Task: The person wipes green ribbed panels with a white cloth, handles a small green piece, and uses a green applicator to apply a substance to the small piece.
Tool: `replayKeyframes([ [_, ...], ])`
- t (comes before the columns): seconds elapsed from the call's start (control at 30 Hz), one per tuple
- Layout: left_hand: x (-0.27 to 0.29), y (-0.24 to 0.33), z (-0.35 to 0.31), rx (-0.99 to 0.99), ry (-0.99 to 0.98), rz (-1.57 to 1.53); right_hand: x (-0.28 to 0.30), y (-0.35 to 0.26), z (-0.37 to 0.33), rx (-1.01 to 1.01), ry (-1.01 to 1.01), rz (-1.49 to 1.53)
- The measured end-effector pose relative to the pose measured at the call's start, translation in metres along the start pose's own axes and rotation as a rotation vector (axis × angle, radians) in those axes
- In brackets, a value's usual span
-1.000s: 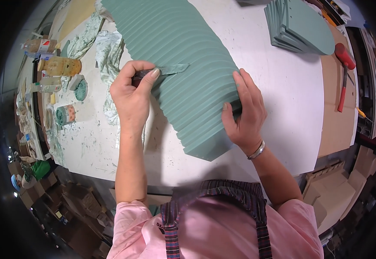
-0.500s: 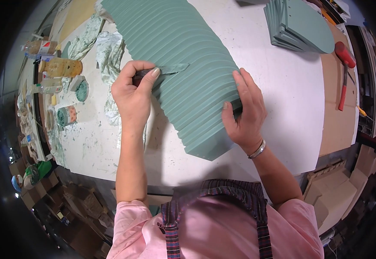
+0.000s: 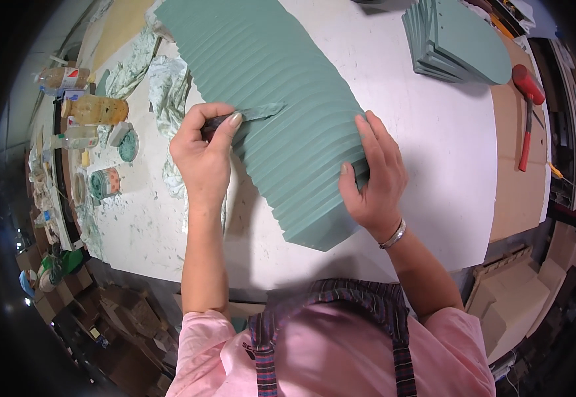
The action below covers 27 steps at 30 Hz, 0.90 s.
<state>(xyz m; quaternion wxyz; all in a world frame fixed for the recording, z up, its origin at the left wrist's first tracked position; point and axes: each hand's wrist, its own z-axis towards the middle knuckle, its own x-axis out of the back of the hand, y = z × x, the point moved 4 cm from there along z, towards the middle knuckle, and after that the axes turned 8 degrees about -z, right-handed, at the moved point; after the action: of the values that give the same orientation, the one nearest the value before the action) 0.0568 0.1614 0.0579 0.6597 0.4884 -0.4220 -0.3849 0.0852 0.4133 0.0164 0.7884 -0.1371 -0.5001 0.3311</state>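
I see the green sheets already fanned across the centre of the frame, though I cannot tell how many are done; my left hand pinches a knife over them in its fingers, while my right hand, fingers loosely apart, covers part of their right edge. A separate green stack sits at upper right near a red mallet, and crumpled cloths crowd the bench at upper left.

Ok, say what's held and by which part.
The left hand grips a thin-bladed tool by its dark handle; the right hand touches the green stack; whether it grips is unclear.
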Motion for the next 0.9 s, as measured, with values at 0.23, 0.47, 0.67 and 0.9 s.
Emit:
replayKeyframes([
  [0.23, 0.007, -0.003, -0.001, 0.034, 0.026, 0.028, 0.002, 0.0, 0.001, -0.045, -0.046, -0.01],
  [0.47, 0.012, -0.004, 0.014, 0.018, 0.072, -0.073, 0.002, 0.0, 0.003, -0.075, -0.069, -0.001],
  [0.67, 0.02, -0.013, 0.024, 0.037, 0.142, -0.111, 0.009, -0.004, 0.009, -0.116, -0.155, 0.023],
  [0.9, 0.051, -0.029, 0.032, 0.054, 0.231, -0.255, 0.015, -0.002, 0.029, -0.158, -0.28, 0.055],
])
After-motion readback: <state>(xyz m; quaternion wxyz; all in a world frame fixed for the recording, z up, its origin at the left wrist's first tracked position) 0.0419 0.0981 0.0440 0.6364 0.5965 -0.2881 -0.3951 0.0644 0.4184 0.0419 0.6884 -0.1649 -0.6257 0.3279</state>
